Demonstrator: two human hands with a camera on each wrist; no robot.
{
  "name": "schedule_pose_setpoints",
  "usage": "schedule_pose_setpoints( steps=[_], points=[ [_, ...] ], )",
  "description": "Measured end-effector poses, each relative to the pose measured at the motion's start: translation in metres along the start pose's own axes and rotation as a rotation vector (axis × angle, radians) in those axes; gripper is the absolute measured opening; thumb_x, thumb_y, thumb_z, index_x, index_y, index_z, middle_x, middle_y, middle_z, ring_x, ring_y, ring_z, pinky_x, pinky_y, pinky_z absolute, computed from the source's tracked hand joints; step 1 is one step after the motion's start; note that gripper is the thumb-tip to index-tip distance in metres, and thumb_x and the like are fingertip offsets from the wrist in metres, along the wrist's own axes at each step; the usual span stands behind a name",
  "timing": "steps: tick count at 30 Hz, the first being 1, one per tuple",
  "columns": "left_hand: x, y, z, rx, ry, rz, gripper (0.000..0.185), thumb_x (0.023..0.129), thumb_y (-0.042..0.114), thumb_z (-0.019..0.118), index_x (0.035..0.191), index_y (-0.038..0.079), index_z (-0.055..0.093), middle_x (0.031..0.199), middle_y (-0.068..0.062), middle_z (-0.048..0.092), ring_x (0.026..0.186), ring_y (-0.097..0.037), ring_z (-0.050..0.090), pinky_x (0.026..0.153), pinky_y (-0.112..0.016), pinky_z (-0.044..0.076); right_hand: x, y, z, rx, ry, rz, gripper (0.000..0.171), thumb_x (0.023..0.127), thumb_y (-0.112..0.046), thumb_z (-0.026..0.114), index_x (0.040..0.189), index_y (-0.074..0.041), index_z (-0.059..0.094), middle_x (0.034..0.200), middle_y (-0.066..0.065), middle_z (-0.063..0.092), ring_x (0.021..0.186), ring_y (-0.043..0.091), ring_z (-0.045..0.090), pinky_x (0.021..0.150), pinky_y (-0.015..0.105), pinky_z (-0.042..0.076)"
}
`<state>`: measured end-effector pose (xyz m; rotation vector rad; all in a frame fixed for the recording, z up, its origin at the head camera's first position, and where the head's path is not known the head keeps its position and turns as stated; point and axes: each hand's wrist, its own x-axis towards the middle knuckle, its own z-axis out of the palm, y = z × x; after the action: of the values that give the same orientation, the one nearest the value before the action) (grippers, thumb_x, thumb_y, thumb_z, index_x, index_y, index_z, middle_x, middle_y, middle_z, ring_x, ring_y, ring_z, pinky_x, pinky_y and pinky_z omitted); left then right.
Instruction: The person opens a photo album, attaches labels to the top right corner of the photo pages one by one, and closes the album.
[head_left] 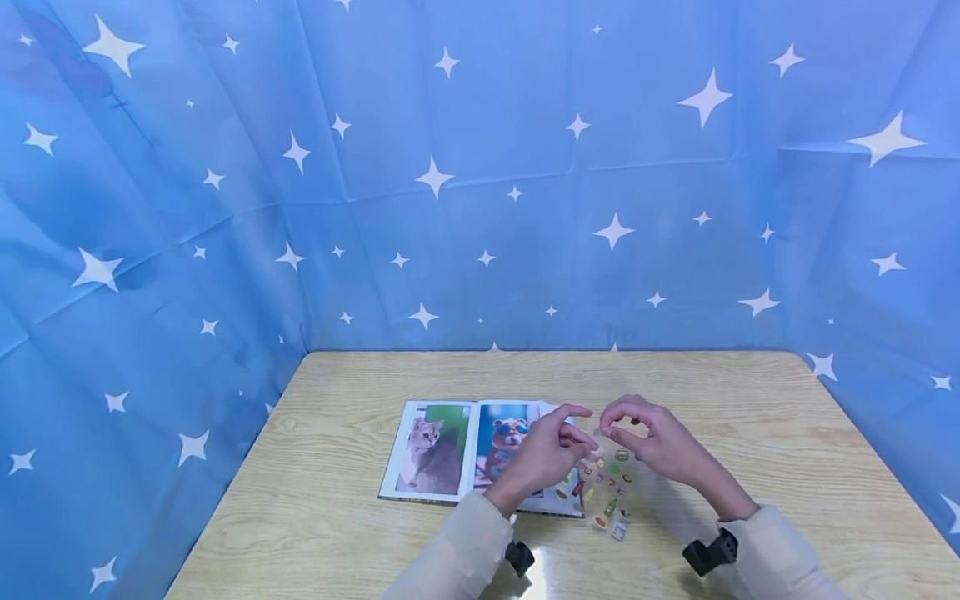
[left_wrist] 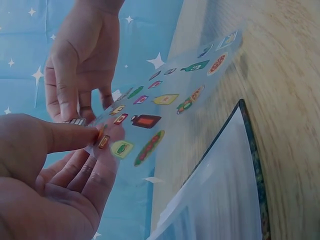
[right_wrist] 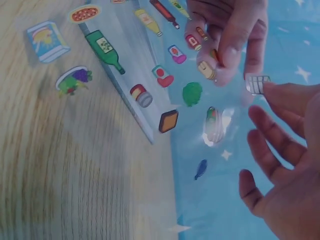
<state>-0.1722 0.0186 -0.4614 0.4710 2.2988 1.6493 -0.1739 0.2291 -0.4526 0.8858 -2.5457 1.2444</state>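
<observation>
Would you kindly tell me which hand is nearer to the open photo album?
Left. The left hand hovers over the photo album, above its right page, pinching the sticker sheet; the right hand is beyond its right edge.

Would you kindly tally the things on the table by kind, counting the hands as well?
Photo album, lying open: 1
Clear sticker sheet, pinched by the left hand: 1
Small sticker at the right hand fingertips: 1
Hands: 2
Total: 5

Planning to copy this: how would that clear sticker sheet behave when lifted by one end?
Probably floppy: the clear plastic sticker sheet, pinched by the left hand, slopes down to the wooden table. Likely very light, being thin and see-through. Glossy, perhaps slippery.
</observation>
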Motion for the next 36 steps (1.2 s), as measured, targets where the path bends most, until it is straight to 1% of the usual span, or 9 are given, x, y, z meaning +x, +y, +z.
schedule_pose_setpoints(
  steps=[4, 9, 12, 16, 18, 23, 25, 29, 36],
  points=[
    [0.003, -0.001, 0.005, 0.001, 0.006, -0.004, 0.045, 0.093, -0.001, 0.061, 0.135, 0.016, 0.057, 0.090, 0.000, 0.074, 0.072, -0.006, 0.067, 0.063, -0.021, 0.053, 0.000, 0.001, 0.000, -0.009, 0.039, -0.020, 0.027, 0.091, -0.001, 0.068, 0.092, -0.028, 0.064, 0.105, -0.004, 0.066, 0.098, 0.010, 0.056, 0.073, 0.028, 0.046],
    [0.007, -0.002, 0.013, 0.023, 0.022, -0.031, 0.047, 0.090, 0.001, 0.065, 0.133, 0.019, 0.058, 0.085, 0.008, 0.073, 0.073, -0.003, 0.067, 0.065, -0.020, 0.053, 0.000, 0.002, -0.001, 0.005, 0.048, -0.002, 0.022, 0.092, -0.001, 0.068, 0.092, -0.023, 0.066, 0.105, -0.002, 0.067, 0.100, 0.009, 0.056, 0.074, 0.029, 0.047],
    [0.010, -0.003, 0.017, 0.043, 0.023, -0.043, 0.051, 0.089, 0.001, 0.066, 0.135, 0.020, 0.057, 0.086, 0.009, 0.073, 0.074, -0.002, 0.067, 0.068, -0.020, 0.053, -0.001, 0.003, -0.002, 0.005, 0.048, 0.020, 0.018, 0.093, -0.002, 0.067, 0.093, -0.020, 0.067, 0.105, 0.000, 0.068, 0.100, 0.008, 0.056, 0.076, 0.032, 0.047],
    [0.013, -0.005, 0.021, 0.058, 0.020, -0.056, 0.057, 0.088, -0.002, 0.063, 0.140, 0.019, 0.053, 0.088, 0.009, 0.074, 0.076, -0.001, 0.067, 0.073, -0.019, 0.052, -0.002, 0.003, -0.002, 0.007, 0.052, 0.033, 0.017, 0.094, -0.003, 0.066, 0.095, -0.020, 0.067, 0.104, 0.004, 0.068, 0.100, 0.007, 0.056, 0.079, 0.032, 0.050],
    [0.015, -0.005, 0.022, 0.050, 0.019, -0.071, 0.059, 0.088, -0.001, 0.063, 0.142, 0.020, 0.050, 0.090, 0.009, 0.074, 0.077, -0.002, 0.067, 0.074, -0.020, 0.053, -0.002, 0.004, -0.002, 0.007, 0.055, 0.032, 0.018, 0.094, -0.003, 0.065, 0.096, -0.021, 0.067, 0.103, 0.003, 0.067, 0.100, 0.006, 0.056, 0.080, 0.032, 0.050],
    [0.017, -0.007, 0.027, 0.037, 0.013, -0.117, 0.061, 0.089, 0.006, 0.068, 0.144, 0.023, 0.047, 0.095, 0.011, 0.072, 0.081, -0.001, 0.066, 0.077, -0.022, 0.053, -0.003, 0.005, -0.002, 0.007, 0.066, 0.030, 0.020, 0.093, -0.002, 0.066, 0.096, -0.022, 0.067, 0.102, -0.004, 0.067, 0.096, 0.006, 0.056, 0.076, 0.029, 0.049],
    [0.018, -0.007, 0.029, 0.035, 0.009, -0.126, 0.062, 0.090, 0.009, 0.069, 0.145, 0.024, 0.046, 0.098, 0.011, 0.072, 0.083, -0.001, 0.066, 0.078, -0.023, 0.053, -0.003, 0.005, -0.003, 0.009, 0.072, 0.032, 0.020, 0.093, -0.002, 0.066, 0.097, -0.022, 0.067, 0.102, -0.004, 0.067, 0.093, 0.006, 0.056, 0.075, 0.028, 0.047],
    [0.019, -0.009, 0.031, 0.019, -0.007, -0.126, 0.063, 0.090, 0.009, 0.069, 0.147, 0.022, 0.044, 0.102, 0.008, 0.071, 0.086, -0.003, 0.066, 0.078, -0.024, 0.053, -0.004, 0.004, -0.004, 0.011, 0.082, 0.036, 0.020, 0.093, -0.002, 0.066, 0.098, -0.021, 0.068, 0.102, -0.003, 0.067, 0.090, 0.007, 0.055, 0.074, 0.028, 0.044],
    [0.021, -0.011, 0.035, 0.007, -0.028, -0.138, 0.069, 0.090, 0.010, 0.070, 0.151, 0.021, 0.040, 0.111, 0.003, 0.071, 0.095, -0.004, 0.066, 0.083, -0.023, 0.053, -0.005, 0.006, -0.004, 0.008, 0.083, 0.046, 0.019, 0.094, -0.002, 0.065, 0.097, -0.020, 0.068, 0.102, -0.003, 0.067, 0.092, 0.007, 0.056, 0.073, 0.027, 0.046]
  ],
)
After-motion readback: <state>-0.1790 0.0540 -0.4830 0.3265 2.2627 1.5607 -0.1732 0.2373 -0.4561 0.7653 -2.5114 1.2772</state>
